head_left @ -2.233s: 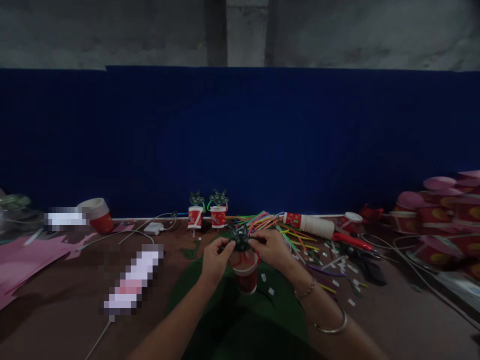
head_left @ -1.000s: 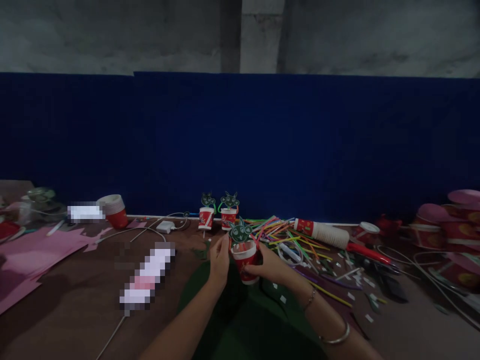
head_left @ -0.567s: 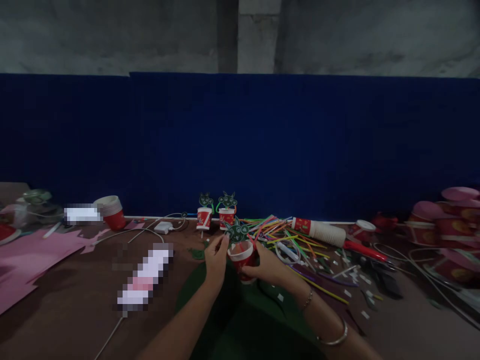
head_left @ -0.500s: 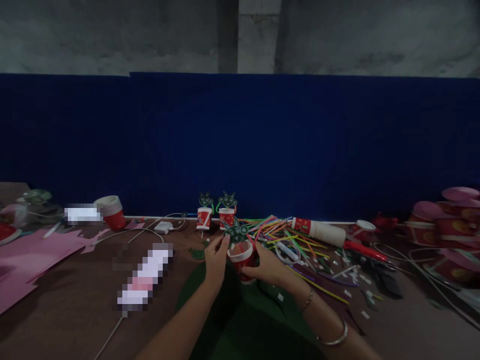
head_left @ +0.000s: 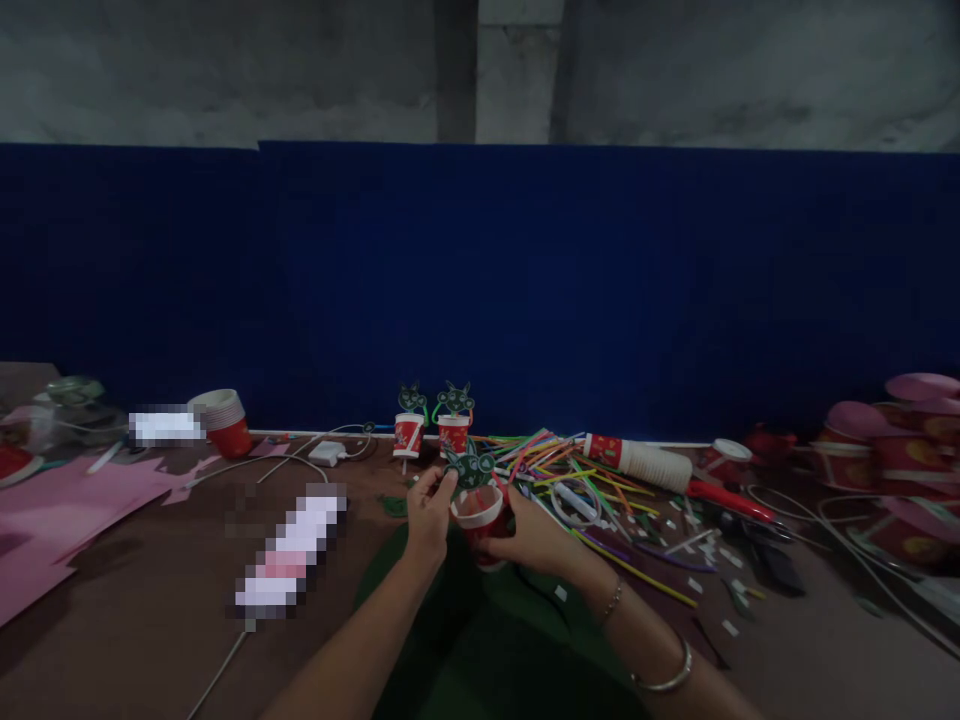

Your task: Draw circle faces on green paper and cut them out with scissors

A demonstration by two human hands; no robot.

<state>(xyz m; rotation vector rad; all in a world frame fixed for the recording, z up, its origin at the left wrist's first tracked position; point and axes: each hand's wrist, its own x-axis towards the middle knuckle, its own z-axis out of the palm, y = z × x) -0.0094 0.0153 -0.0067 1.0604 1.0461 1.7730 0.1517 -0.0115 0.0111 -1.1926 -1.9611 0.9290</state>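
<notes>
Pinching a dark cut-out [head_left: 469, 468] by its left edge, the left hand [head_left: 429, 520] has its grip together on it, as I see it on my remote feed. The right hand [head_left: 534, 535] is wrapped around the right side of a red cup [head_left: 478, 514], its grip clamped on the wall. That cup is at near centre, slightly tilted, and the cut-out rises over its far rim.

I judge this piece to be well along, since it resembles the two standing cups [head_left: 409, 437] at the far edge of the worktop [head_left: 172, 570], each topped with a similar shape. How firmly the cut-out is joined, and so what remains on this piece, I cannot tell.

Counting around, I get one cup in hand, one upright cup stack [head_left: 229, 432] at far left, one lying stack [head_left: 654, 468] at far right, one lone cup [head_left: 726, 462] beyond it, one red-handled tool [head_left: 733, 503] and one white charger [head_left: 327, 454]. The straws [head_left: 536, 462], white scraps [head_left: 695, 586], pink sheets [head_left: 82, 500] and pink-topped cups [head_left: 847, 460] overlap or scatter too much for me to number.
</notes>
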